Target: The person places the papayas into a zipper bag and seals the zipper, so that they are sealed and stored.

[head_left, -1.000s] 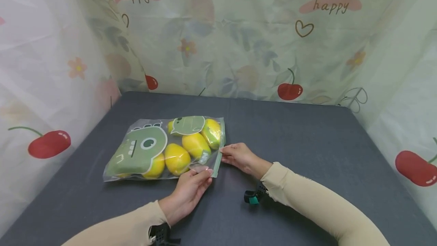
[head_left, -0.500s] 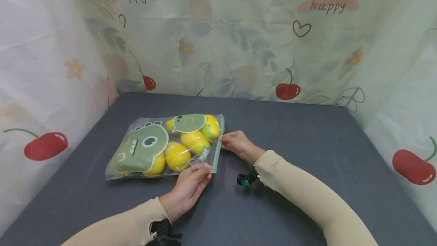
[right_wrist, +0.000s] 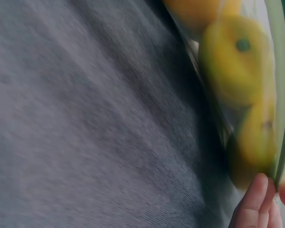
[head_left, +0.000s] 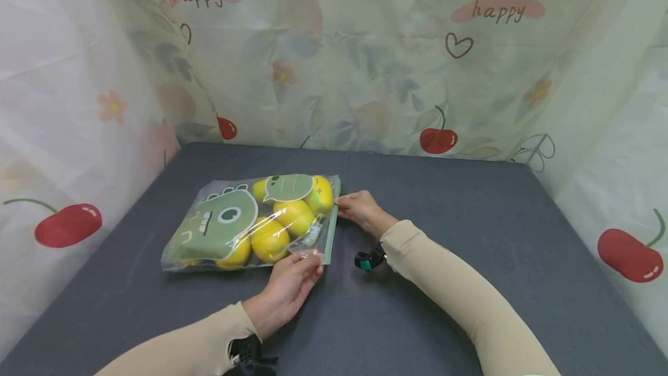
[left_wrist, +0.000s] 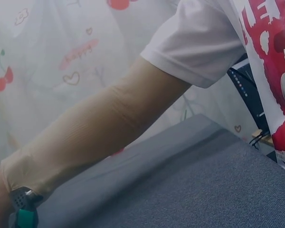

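A clear zip bag with a green monster print lies on the dark table, its green zip strip facing right. Several yellow fruits fill it, some tinged green. At the near right corner of the bag, my left hand pinches the plastic between thumb and fingers. My right hand pinches the zip strip farther up, towards its far end. In the right wrist view, fingertips meet the green strip beside the fruit. The left wrist view shows the other arm's sleeve, not the left hand.
The dark table extends around the bag on all sides. Printed curtains hang behind it and at both sides. Black wrist cameras sit on both wrists, the right camera bearing a teal patch.
My right hand has slid away from me along the zip strip, towards the far corner. My left hand keeps its pinch at the near corner, and the bag has shifted only slightly.
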Demonstrator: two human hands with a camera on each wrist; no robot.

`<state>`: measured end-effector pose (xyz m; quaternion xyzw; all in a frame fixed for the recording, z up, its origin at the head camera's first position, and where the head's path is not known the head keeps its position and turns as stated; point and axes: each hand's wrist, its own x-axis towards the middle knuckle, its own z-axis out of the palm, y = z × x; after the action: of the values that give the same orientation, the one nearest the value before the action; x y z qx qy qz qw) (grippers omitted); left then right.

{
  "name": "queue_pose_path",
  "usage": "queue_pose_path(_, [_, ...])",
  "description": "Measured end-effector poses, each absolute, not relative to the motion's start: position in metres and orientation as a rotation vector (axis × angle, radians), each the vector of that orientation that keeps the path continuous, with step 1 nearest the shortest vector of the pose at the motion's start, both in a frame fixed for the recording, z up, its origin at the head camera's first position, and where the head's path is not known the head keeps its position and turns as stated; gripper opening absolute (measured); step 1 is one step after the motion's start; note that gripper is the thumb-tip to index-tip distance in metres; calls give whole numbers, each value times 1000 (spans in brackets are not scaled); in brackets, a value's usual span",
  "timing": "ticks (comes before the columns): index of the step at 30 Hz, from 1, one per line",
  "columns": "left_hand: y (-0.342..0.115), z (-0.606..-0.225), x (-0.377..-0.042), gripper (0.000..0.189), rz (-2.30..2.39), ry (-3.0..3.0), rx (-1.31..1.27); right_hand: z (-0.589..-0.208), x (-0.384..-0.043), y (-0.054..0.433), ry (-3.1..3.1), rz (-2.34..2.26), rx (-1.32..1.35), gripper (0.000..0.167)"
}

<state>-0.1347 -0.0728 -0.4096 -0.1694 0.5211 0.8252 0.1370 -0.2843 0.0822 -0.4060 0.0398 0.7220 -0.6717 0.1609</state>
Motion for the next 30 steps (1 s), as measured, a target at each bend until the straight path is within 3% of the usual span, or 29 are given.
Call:
queue_pose_path(24, [-64, -414, -117, 32, 2303, 1546, -363, -410, -323, 123, 2213, -1896, 323, 37])
queue_pose_path(30, [-68, -417, -117, 22, 2286, 1474, -294, -412, -322, 122, 2181, -1917, 318, 38])
